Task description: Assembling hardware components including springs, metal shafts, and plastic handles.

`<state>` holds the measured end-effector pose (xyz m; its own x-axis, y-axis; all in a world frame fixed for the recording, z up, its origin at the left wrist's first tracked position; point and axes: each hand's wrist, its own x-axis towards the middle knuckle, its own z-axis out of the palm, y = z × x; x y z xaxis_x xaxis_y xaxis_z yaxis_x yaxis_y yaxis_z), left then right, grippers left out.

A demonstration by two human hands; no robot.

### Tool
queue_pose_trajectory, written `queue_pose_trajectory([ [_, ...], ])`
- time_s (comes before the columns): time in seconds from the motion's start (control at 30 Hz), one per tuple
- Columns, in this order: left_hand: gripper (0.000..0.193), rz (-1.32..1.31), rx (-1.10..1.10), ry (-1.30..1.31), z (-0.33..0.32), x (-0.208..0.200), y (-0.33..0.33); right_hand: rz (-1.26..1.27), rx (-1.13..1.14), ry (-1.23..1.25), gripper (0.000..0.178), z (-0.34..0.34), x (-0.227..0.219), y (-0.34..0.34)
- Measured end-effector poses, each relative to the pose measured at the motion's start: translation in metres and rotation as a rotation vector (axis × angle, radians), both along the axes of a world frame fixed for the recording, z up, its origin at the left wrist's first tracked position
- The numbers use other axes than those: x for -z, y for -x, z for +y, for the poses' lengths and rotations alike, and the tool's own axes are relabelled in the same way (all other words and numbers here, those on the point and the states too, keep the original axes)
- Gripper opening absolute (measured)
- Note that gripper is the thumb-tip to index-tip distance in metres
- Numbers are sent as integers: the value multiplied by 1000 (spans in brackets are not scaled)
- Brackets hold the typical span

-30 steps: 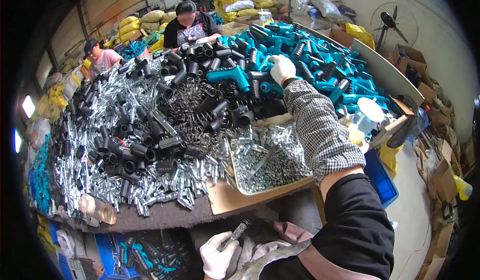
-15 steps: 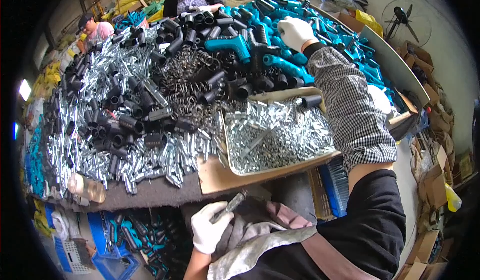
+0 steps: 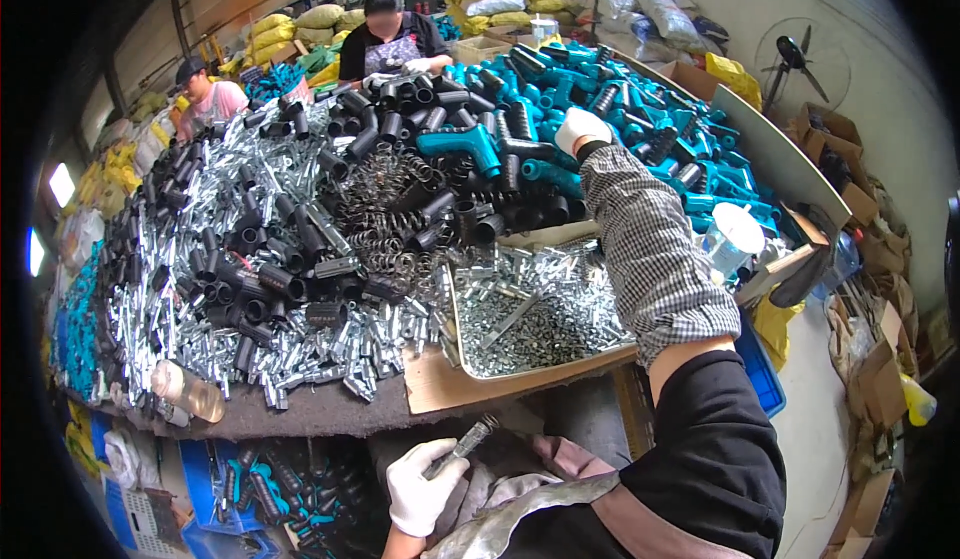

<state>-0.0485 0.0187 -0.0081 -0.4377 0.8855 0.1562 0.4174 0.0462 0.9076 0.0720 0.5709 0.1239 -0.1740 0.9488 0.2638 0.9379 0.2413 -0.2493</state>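
Low in front of me, my left hand (image 3: 423, 486) is closed around a slim metal rod with a coil spring (image 3: 474, 439) at its upper end. My right arm, in a checked sleeve, stretches forward across the table. At its end my right hand (image 3: 583, 131) is closed at the near edge of a heap of teal plastic handles (image 3: 560, 89); the fingers are mostly turned away, and their contents are hidden. Beside it lie a black handle piece (image 3: 525, 147) and a teal pistol-shaped housing (image 3: 465, 145). White gloves cover both hands.
A tray of small metal parts (image 3: 545, 319) sits under my right forearm. Loose springs (image 3: 375, 194), black sleeves (image 3: 275, 279) and metal rods (image 3: 330, 354) cover the table. A bottle (image 3: 188, 391) stands at the left edge, a white bucket (image 3: 735, 234) at right. Two people work across the table.
The view has tilted upward, so the table sits lower. My right hand has drawn slightly left and nearer over the handles. My left hand keeps the rod and spring in about the same place.
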Motion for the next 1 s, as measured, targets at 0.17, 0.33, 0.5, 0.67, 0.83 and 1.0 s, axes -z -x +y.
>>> queue_pose_trajectory([
  [0.17, 26, 84, 99, -49, 13, -11, 4, 460, -558, -187, 35, -100, -22, -38],
  [0.33, 26, 71, 39, -91, 0, -22, 2, 479, -899, 382, 35, -297, 0, -92],
  [0.5, 28, 157, 71, -122, -12, -24, -5, 819, -667, 981, 40, -371, 75, -132],
  [0.67, 27, 208, 122, -174, -37, -20, -11, 794, -625, 1000, 48, -395, 84, -132],
  [0.83, 28, 184, 94, -185, -52, -19, -13, 858, -652, 974, 51, -403, 84, -131],
  [1.0, 29, 198, 120, -217, -55, -25, -14, 1448, -625, 961, 76, -417, 107, -111],
])
